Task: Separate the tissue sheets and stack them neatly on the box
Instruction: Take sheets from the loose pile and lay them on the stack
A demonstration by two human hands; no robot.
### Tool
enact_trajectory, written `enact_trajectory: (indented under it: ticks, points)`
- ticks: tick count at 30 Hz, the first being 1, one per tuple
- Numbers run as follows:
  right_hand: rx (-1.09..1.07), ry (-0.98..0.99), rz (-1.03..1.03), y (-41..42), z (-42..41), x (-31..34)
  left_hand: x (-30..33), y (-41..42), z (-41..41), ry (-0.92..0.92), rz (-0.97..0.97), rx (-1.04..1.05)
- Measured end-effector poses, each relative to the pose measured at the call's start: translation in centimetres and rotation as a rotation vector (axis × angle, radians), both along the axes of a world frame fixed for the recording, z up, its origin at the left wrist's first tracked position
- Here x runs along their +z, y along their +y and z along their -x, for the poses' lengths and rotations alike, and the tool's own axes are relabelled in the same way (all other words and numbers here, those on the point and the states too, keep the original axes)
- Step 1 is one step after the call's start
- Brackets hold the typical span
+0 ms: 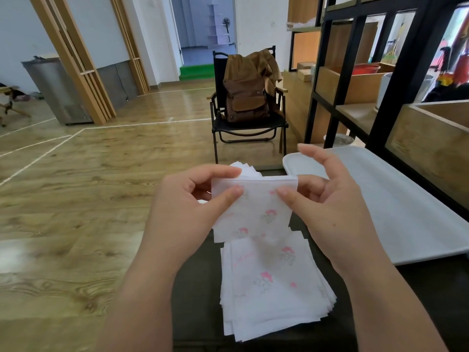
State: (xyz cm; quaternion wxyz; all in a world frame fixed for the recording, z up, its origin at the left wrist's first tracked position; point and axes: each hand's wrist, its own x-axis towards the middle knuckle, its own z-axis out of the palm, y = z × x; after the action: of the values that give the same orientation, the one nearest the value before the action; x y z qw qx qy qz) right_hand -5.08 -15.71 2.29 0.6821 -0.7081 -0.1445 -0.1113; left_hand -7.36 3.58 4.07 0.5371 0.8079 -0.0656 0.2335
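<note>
1. I've got a tissue (253, 209) up in front of me, both hands on its top edge. Left hand (193, 199) pinches the left corner between thumb and forefinger; right hand (327, 199) pinches the right corner the same way, its other fingers loosely raised.
2. The tissue hangs limp below my grip, thin enough that the pink print shows faintly. It's light, soft, and I'd say easy to tear.
3. Below it, a fanned stack (274, 283) of the same printed sheets lies on the dark box (198, 288), edges not quite squared.
4. A second small pile (245, 168) peeks out just behind my left fingers; I can't tell what it rests on.
5. My read: I'm working the plies apart at that top edge. Best hold is right at the corners, rubbing lightly to split the layers, pulling slow and even.
6. White tray (380, 199) sits to my right, touching nothing I'm handling.
</note>
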Motion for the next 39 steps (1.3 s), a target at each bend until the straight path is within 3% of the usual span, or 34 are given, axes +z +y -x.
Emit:
enact_trajectory:
  ticks: [8, 16, 19, 23, 26, 28, 30, 35, 37, 39]
  points:
    - [-0.118, -0.057, 0.175, 0.0, -0.1, -0.1, -0.2, 0.0, -0.1, -0.003, -0.030, 0.078]
    - [-0.275, -0.163, 0.364, 0.2, -0.7, -0.6, 0.0, 0.1, -0.2, -0.059, -0.229, 0.032]
    - [-0.197, -0.155, 0.252, 0.1, -0.3, 0.1, 0.0, -0.2, -0.2, 0.040, -0.159, -0.102]
    - [-0.106, -0.094, 0.134, -0.2, 0.7, 1.1, 0.2, -0.5, 0.2, 0.077, -0.121, -0.120]
    - [-0.030, 0.000, 0.090, -1.0, 1.2, 2.0, 1.0, -0.4, 1.2, 0.135, 0.054, -0.212]
    - [0.082, 0.095, 0.078, -1.9, 1.3, 2.5, 1.7, 0.0, 1.8, 0.284, 0.105, -0.329]
    - [0.156, 0.194, 0.124, -2.4, 1.3, 2.6, 1.9, 0.4, 2.0, 0.496, -0.047, -0.378]
    - [0.087, 0.428, 0.580, -1.5, 0.0, -0.8, 0.3, 0.7, 1.1, 0.959, -0.515, -0.258]
    - [-0.004, 0.462, 0.725, -1.2, -0.5, -1.9, -0.8, 0.8, 0.2, 0.963, -0.526, -0.101]
    - [-0.144, 0.426, 0.783, -1.4, -1.0, -2.4, -2.3, 1.4, -1.0, 0.766, -0.444, 0.198]
